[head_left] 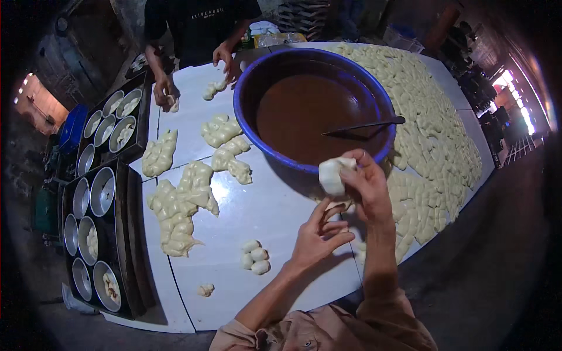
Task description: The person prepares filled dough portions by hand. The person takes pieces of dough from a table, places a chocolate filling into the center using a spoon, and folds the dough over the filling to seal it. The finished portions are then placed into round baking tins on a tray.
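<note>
My right hand (369,187) grips a pale, soft lump of dough (333,176) at the front rim of the blue tub (243,123), which holds brown liquid. Just below it, my left hand (325,234) has its fingers apart and slightly curled, beside small dough bits partly hidden by the fingers. A cluster of small dough pieces (254,257) lies left of my left hand, with a smaller scrap (205,289) further left. Larger joined dough sheets (175,216) lie on the white tabletop (222,286). A dark utensil (363,126) rests across the tub's right side.
Many flattened dough pieces (433,158) cover the table's right side. Black trays (134,245) with round metal tins (102,192) line the left. Across the table, another person (196,32) handles dough with both hands (164,88). Behind stand crates and clutter (272,38).
</note>
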A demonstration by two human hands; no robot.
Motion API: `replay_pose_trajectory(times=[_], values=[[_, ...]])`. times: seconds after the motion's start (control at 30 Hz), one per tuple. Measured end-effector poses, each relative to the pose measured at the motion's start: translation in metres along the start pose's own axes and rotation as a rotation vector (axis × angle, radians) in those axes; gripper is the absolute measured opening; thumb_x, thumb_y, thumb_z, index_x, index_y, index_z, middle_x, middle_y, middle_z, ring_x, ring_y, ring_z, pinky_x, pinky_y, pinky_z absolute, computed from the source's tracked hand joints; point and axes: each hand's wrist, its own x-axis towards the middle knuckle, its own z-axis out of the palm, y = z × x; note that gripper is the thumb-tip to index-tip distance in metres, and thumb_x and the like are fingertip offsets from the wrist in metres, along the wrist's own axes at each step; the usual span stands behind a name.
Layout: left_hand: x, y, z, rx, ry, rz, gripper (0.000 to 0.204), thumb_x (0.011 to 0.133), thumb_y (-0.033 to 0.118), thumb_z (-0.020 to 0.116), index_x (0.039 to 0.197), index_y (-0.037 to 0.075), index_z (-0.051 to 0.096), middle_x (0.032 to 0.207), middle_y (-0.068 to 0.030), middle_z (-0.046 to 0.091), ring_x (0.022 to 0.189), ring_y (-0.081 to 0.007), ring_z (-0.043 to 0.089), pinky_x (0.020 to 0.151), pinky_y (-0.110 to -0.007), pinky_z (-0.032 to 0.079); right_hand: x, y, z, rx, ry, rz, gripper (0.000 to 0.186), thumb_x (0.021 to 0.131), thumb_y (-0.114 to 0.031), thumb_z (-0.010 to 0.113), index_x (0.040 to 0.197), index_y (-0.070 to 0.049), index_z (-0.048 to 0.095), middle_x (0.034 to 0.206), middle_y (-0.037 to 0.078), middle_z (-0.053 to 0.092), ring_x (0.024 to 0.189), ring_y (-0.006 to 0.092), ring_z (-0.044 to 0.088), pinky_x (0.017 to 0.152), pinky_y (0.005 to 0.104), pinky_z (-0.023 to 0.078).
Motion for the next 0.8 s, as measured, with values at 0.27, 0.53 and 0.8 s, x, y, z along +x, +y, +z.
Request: replay_pose_trajectory(times=[0.27, 0.53, 0.8], values=[[-0.016, 0.027, -0.040, 0.165, 0.213, -0.151, 0.043, 0.097, 0.015, 0.063, 0.135, -0.003, 0.051, 0.119, -0.0174, 0.064, 0.103, -0.0175, 0.064, 0.092, -0.031, 0.053, 0.127, 0.030, -0.036, -1.516, -0.510, 0.063, 0.033, 0.087, -0.028, 0.060, 0.107, -0.002, 0.064, 0.095, 0.019, 0.068, 0.088, 0.0291, 0.066, 0.083, 0.0397, 0.049], [-0.014, 0.024, -0.049, 0.174, 0.250, -0.150, 0.040, 0.096, 0.017, 0.064, 0.130, -0.003, 0.055, 0.118, -0.0169, 0.066, 0.105, -0.0179, 0.064, 0.090, -0.030, 0.052, 0.111, -0.004, -0.009, -0.802, -0.447, 0.301, 0.020, 0.091, -0.024, 0.062, 0.092, -0.004, 0.062, 0.076, -0.001, 0.058, 0.065, 0.0075, 0.053, 0.054, 0.0255, 0.041], [0.013, 0.037, -0.030, -0.363, 0.152, -0.080, 0.046, 0.102, 0.033, 0.053, 0.136, 0.002, 0.051, 0.132, -0.0091, 0.058, 0.117, -0.0184, 0.059, 0.091, -0.037, 0.052, 0.033, 0.016, 0.014, 0.045, -0.111, 0.269, 0.012, 0.096, -0.019, 0.063, 0.101, -0.008, 0.059, 0.088, 0.000, 0.065, 0.073, 0.0053, 0.062, 0.062, 0.0188, 0.049]])
